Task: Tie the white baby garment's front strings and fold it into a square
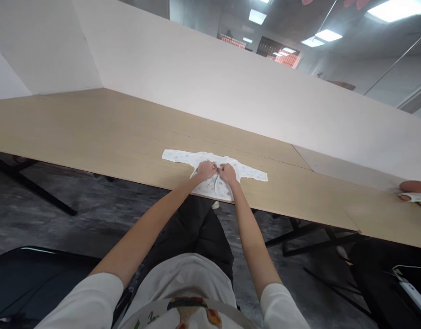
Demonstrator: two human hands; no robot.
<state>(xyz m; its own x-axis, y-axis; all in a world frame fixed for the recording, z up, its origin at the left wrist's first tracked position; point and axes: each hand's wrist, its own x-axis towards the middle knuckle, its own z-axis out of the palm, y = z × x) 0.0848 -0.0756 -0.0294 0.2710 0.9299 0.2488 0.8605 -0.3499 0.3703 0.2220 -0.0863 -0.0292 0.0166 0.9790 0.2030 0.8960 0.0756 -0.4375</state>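
Both hands, the left hand (206,169) and right hand (227,173), meet closed at the chest of a small white baby shirt (215,171), pinching its front edges together, sleeves spread flat near the wooden surface's (94,132) front edge.

Both hands, left hand (206,170) and right hand (227,173), pinch a small white baby shirt (246,172) on the wooden table (94,132).

White baby shirt (210,171) with faint grey print; light wood table (94,132).
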